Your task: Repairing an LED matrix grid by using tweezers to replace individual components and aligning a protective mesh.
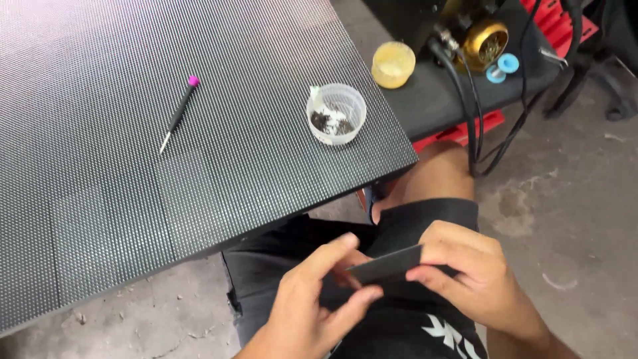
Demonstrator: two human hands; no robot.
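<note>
Both hands, left hand and right hand, pinch closed on 1 thin, flat dark grey panel piece.

A big dark dotted panel fills the left, serving as the surface. Right of it and below, bare grey concrete floor, dusty and stained. Beyond its far corner, a black bench over red framework.

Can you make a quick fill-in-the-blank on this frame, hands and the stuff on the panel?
1. The left hand and right hand together hold a thin dark ____.
2. The small screwdriver on the dotted panel has a ____ cap.
3. The clear plastic cup stands near the panel's ____ edge.
4. The yellow cup stands ____ the panel, on the dark bench.

Missing words: strip; pink; right; off
</note>
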